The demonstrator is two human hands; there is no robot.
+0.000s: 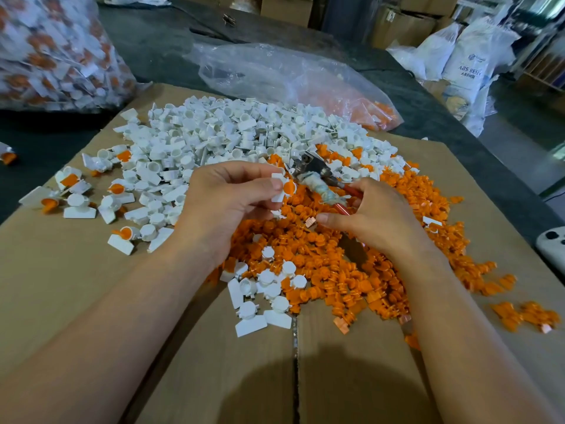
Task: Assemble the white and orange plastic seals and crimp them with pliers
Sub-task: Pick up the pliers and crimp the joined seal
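Observation:
My left hand (226, 194) pinches a white seal with an orange insert (286, 188) above the parts. My right hand (370, 215) grips the red handles of the pliers (318, 175), whose metal jaws point up and left, just right of the seal. The pliers' middle is wrapped in cloth tape. My right thumb tip touches a pale orange piece (310, 221). A heap of white seal bodies (232, 133) lies behind my hands. Orange inserts (351, 270) are spread under and in front of them.
Everything lies on flattened cardboard (76, 270) over a dark table. Several assembled seals (76, 191) lie at the left. A clear bag of orange parts (305, 81) sits behind, a big bag of finished seals (55, 53) at far left. A white controller (552, 243) rests at the right edge.

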